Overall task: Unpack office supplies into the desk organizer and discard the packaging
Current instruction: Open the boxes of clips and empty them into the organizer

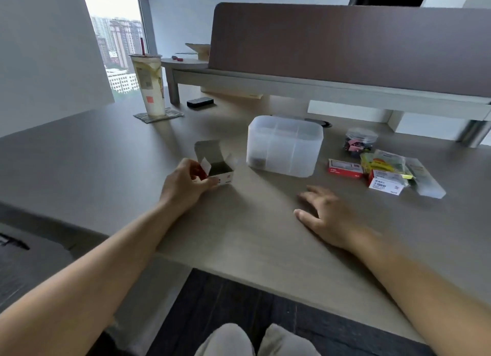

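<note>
From the head camera, the left hand (186, 183) grips a small red-and-white carton (216, 168) by its near end, thumb and fingers pinching the side wall, so the box stays put on the desk (252, 236) with its mouth facing up. The lid flap stands upright and the side tabs are splayed, and the inside looks dark; whether anything remains in it cannot be told. That hold looks like a steadying one, keeping the light carton from sliding or tipping while it gets emptied or folded down.

The right hand (325, 213) lies open and empty, palm down, fingers spread loosely on the desk, well apart from the carton. It sits between the carton and the unopened stock, probably free to reach either way.

The translucent desk organizer (284, 146) stands just beyond the carton, dividers visible through its walls, something dark low in its near-left compartment. To its right wait a red staple box (345, 168), a heap of bagged supplies (388, 169) and a clear tub of binder clips (360, 142), kept together as a queue. A drink cup (150, 86) sits far left on a coaster, out of the working area
</note>
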### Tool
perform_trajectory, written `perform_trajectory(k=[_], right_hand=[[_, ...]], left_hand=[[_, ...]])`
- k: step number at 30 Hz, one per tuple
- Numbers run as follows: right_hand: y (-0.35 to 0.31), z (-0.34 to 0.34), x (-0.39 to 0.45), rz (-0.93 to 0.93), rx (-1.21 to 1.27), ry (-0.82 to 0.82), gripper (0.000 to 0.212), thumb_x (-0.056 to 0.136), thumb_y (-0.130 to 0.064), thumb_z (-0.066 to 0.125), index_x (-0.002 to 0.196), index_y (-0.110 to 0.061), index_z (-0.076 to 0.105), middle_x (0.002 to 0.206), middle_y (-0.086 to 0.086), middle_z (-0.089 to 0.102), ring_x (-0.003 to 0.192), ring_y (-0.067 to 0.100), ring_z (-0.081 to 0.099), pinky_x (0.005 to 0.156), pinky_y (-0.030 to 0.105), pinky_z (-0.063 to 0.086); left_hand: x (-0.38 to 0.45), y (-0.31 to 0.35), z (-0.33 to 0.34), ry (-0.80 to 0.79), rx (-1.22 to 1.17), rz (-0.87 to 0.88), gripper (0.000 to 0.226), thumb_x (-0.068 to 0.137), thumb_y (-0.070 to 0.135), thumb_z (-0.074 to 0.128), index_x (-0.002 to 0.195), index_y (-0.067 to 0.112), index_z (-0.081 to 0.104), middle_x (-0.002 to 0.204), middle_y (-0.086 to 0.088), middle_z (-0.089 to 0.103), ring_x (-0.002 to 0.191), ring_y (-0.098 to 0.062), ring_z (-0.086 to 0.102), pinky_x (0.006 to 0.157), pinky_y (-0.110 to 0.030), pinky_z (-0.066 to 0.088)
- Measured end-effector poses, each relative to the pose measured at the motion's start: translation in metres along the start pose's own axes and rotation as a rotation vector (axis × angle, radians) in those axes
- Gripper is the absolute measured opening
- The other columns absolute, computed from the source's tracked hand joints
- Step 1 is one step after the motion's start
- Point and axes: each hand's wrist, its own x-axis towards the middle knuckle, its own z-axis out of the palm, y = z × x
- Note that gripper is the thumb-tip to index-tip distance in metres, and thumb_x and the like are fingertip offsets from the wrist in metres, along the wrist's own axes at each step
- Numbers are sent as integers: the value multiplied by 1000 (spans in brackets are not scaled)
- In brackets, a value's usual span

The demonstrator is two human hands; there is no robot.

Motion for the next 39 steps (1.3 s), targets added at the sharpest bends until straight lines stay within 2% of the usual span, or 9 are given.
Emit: perform_trajectory(k=[4,7,11,17,26,30,32,35,39], right_hand=[[15,2,-1,63,-16,-16,49,88,-38,45,132,-16,39,146,10,33,133,24,29,108,32,23],[30,-7,1,157,-13,135,51,87,-34,50,132,-13,38,142,11,36,130,27,31,107,37,25],[60,-22,8,337,-176,319,54,85,-31,53,132,-11,36,142,15,31,132,32,24,108,43,23],[88,-27,6,558,-220,296,54,84,-37,52,130,-14,37,140,18,34,131,36,26,109,46,21],[79,-30,3,424,-44,368,36,80,-17,60,116,-14,53,129,19,40,120,39,37,101,41,31],[70,-30,2,343,-22,326,30,76,-13,64,105,-11,56,120,20,54,116,37,42,97,39,28],[59,-28,1,264,19,304,28,75,-13,65,102,-10,57,116,17,56,113,35,43,91,35,29],[33,-20,5,120,157,286,28,73,-8,67,100,-9,57,110,12,56,108,31,41,81,27,26],[-3,-15,18,24,409,292,29,71,1,67,97,-7,56,94,4,52,97,30,46,80,35,39]], left_hand=[[12,-4,5,24,105,-61,37,75,35,67,100,15,49,107,-8,61,89,-24,53,74,-32,41],[25,-5,12,5,171,-90,37,76,38,66,98,15,47,112,-14,61,97,-32,55,83,-38,43],[40,-6,19,7,227,-105,42,76,38,65,104,13,48,115,-16,60,100,-34,54,82,-37,40],[58,-8,25,33,303,-107,42,76,41,63,103,12,51,112,-15,60,100,-33,53,77,-34,35],[51,-4,17,18,211,-125,68,74,38,68,125,4,37,130,-19,49,116,-35,47,91,-39,38],[29,5,10,49,146,2,70,72,30,71,129,4,37,134,-18,45,122,-32,41,98,-37,35],[18,12,11,44,89,95,64,71,25,73,125,7,42,129,-16,48,117,-26,44,92,-30,36],[5,24,19,-62,-15,180,61,67,19,75,120,9,47,122,-15,50,100,-16,46,77,-15,33],[-3,39,34,-251,-137,198,69,63,13,78,123,10,45,119,-5,46,97,-15,48,81,-26,42]])
